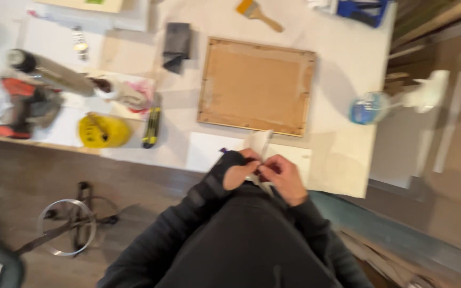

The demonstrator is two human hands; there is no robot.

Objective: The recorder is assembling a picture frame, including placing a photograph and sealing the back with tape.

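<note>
A yellow round container [102, 130] stands near the front edge of the white bench [342, 64], with something dark lying in it; the blur hides what it is. A clear spray bottle [372, 106] with bluish liquid and a white trigger head sits at the bench's right edge. Behind the yellow container lies a flat white package [134, 93] marked with pink.

The left hand [241, 169] and right hand [281, 176] meet just in front of the body, over the front edge of the bench, both pinched closed on a thin pale strip [262, 146], seemingly paper or tape. The strip is whitish, narrow and stiff-looking, rising at a tilt from between the fingers toward a wooden frame [257, 85] lying back-side up. A white sheet [209, 152] lies on the bench beneath the hands.
</note>
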